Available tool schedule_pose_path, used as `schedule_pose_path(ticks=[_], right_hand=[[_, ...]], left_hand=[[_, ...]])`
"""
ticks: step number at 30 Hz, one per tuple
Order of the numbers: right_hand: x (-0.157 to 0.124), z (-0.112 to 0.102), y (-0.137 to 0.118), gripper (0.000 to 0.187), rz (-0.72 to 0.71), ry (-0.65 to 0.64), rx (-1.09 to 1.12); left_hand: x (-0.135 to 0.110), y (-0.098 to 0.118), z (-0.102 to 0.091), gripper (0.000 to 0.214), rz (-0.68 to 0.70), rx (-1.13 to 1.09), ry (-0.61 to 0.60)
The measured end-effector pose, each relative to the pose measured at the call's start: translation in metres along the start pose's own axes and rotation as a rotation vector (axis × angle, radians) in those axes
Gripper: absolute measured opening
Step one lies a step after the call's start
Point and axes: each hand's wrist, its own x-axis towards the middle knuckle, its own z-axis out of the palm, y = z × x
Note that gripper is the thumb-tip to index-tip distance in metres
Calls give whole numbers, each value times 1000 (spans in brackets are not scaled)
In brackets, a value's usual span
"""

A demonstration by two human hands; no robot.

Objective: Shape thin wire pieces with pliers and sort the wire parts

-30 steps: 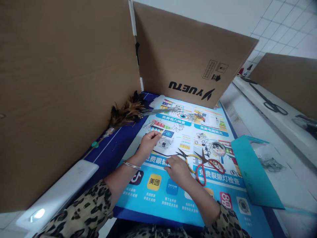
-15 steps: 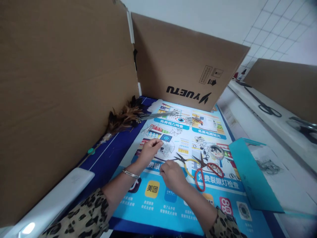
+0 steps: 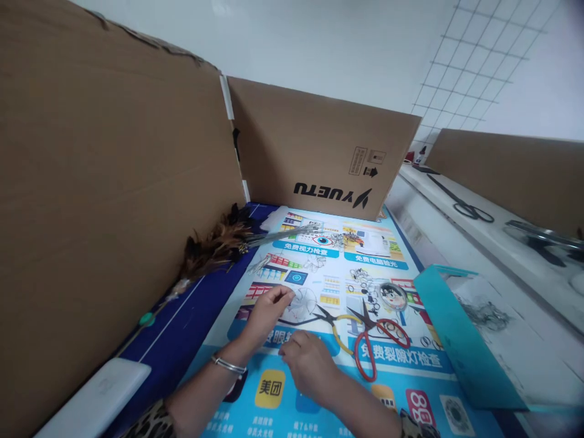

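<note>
left hand (image 3: 264, 313): fingertips pinched together, contents too fine to tell. wire piece (image 3: 303, 301): flat on mat (image 3: 438, 371), just right of that pinch. right hand (image 3: 310, 365): curled, grip unclear, farther off, nearer the body.

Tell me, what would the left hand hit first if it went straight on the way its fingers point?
Probably the small wire piece on the poster just beyond the left hand; depth is hard to judge.

Brown cardboard panels (image 3: 114, 201) fence the table (image 3: 182, 340), white wall (image 3: 319, 48) and tiles (image 3: 479, 61) behind.
</note>
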Motion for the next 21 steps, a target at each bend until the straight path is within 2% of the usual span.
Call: schedule_pose_path(ticks=[4,7,10,14,18,21], right_hand=[[1,-27,5,18,2,90,282],[2,-49,24,17,103,243,433],[0,-62,52,21,245,418,451],[-5,-61,76,25,327,364,359],[-5,-53,76,24,339,284,350],[-3,-50,75,18,374,294,391]], left_hand=[[-1,3,0,23,9,26,-42],[-4,5,1,22,28,34,-73],[-6,5,3,20,22,31,-112],[-9,2,5,18,8,29,-174],[-12,0,5,16,10,70,-224],[-13,-1,6,16,25,110,-251]])
